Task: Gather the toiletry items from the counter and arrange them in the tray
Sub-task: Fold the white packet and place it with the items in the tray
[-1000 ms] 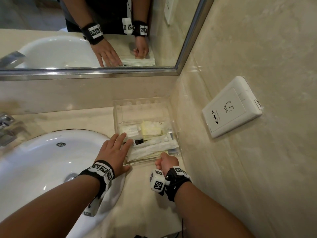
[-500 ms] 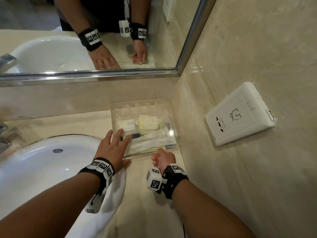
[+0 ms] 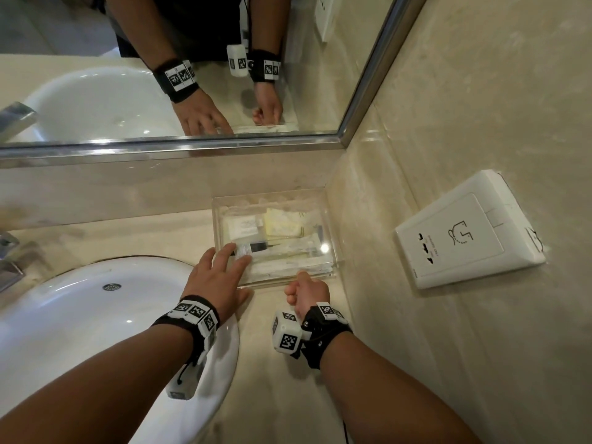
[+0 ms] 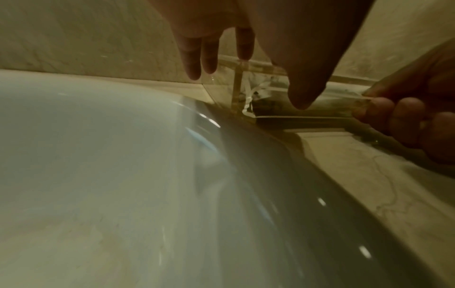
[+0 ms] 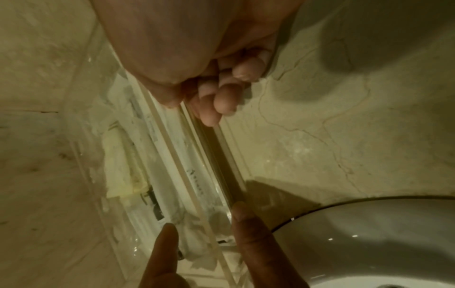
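L hand (image 3: 215,277) flat on tray (image 3: 331,219) left wall, R hand (image 3: 309,291) pinching near rim; slide square into counter's back-right corner (don't tip packets (image 3: 288,251)).

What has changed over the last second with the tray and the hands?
Little that I can be sure of: the tray seems to have slid slightly back toward the corner, though the camera shifted too. The left hand still rests flat on its near-left corner, the right hand still pinches the front rim, and the packets stay inside.
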`<act>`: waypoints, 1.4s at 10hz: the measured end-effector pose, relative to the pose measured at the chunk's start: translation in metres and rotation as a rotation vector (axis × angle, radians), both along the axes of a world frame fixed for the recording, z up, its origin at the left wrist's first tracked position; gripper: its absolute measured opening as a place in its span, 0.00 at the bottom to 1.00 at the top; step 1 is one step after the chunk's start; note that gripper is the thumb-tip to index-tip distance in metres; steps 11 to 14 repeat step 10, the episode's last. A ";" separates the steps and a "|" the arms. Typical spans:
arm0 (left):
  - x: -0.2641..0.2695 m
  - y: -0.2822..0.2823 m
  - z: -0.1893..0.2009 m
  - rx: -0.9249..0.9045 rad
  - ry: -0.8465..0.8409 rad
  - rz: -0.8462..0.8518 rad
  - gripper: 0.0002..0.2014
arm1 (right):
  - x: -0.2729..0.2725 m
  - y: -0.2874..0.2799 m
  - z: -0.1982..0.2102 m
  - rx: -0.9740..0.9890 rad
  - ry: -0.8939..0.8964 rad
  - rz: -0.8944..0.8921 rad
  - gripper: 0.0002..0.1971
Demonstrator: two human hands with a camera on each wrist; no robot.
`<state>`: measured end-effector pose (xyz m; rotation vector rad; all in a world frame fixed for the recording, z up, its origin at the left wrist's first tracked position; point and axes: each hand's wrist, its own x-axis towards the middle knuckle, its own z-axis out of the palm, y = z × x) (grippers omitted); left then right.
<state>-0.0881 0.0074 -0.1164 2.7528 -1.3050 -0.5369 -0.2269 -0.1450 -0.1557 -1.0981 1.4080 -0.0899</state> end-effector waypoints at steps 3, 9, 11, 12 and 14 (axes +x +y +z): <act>0.008 -0.001 -0.003 -0.055 0.009 -0.011 0.28 | 0.003 -0.002 0.000 -0.002 -0.111 0.031 0.13; 0.000 -0.002 0.014 -0.055 0.066 0.025 0.28 | 0.012 0.005 0.020 0.000 -0.185 0.111 0.12; -0.009 0.011 0.028 -0.121 0.033 0.054 0.27 | 0.007 0.010 0.029 -0.060 -0.109 0.246 0.13; -0.009 0.011 0.028 -0.121 0.033 0.054 0.27 | 0.007 0.010 0.029 -0.060 -0.109 0.246 0.13; -0.009 0.011 0.028 -0.121 0.033 0.054 0.27 | 0.007 0.010 0.029 -0.060 -0.109 0.246 0.13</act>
